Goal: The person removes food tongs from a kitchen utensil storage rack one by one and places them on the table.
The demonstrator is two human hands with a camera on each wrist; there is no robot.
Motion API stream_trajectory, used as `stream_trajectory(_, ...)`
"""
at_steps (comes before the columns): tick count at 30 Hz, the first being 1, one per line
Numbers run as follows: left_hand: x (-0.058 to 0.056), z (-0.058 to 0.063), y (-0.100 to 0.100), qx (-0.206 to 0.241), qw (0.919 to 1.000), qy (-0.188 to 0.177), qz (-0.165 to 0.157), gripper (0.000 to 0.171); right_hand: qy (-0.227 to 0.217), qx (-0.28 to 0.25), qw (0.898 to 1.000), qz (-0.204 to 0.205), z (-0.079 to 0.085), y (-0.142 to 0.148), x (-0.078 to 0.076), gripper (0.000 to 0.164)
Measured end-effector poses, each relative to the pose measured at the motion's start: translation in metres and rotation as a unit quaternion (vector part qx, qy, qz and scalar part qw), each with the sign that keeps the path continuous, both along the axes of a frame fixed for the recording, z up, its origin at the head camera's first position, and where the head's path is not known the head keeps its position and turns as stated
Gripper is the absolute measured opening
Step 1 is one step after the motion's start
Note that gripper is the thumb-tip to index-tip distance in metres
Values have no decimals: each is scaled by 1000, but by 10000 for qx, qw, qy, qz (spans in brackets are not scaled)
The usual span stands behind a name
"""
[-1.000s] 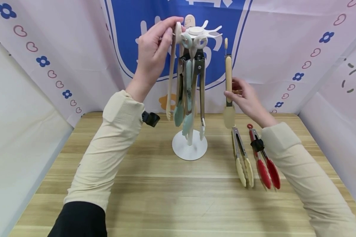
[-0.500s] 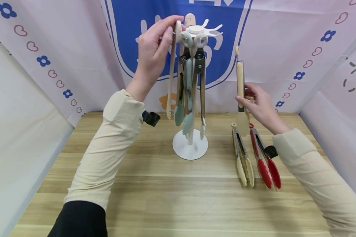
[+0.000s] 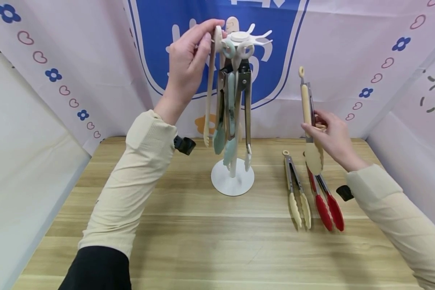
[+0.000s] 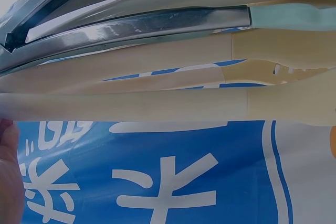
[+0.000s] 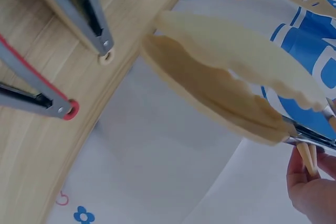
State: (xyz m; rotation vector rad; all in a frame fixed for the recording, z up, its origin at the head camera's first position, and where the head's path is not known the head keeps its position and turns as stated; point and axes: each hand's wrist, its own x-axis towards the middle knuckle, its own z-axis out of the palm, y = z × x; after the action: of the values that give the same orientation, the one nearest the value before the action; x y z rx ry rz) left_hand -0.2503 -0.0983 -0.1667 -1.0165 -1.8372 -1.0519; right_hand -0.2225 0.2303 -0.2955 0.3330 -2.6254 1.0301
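My right hand [image 3: 330,133] grips a pair of cream-tipped tongs [image 3: 307,108] by the middle, heads down, over the right of the table. In the right wrist view the scalloped tong heads [image 5: 220,77] stand slightly apart. My left hand [image 3: 190,56] pinches the top of a long beige utensil [image 3: 208,92] at the white utensil stand [image 3: 232,183]. That utensil's lower end looks toothed. Mint tongs [image 3: 219,137] and white-tipped tongs [image 3: 248,155] hang from the stand. In the left wrist view, beige handles [image 4: 157,107] run across, with part of the hand at the left edge.
Cream tongs [image 3: 299,201] and red tongs [image 3: 328,209] lie spread on the wooden table [image 3: 203,249], right of the stand. The held tongs overlap the upper part of the red ones in the head view. A printed cloth [image 3: 311,24] hangs behind.
My right hand has carried the tongs to the right and lower, away from the stand and over the red tongs. The left hand stays at the stand's top.
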Motion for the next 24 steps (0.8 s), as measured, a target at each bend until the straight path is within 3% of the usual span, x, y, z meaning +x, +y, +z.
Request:
stream_trajectory(15, 0, 0, 0, 17, 10000, 23, -16, 30, -174, 307, 9982, -493, -5, 30, 8, 56)
stream_trajectory(24, 1, 0, 0, -19, 10000, -6, 26, 30, -118, 665, 9957, -640, -11, 47, 13, 46)
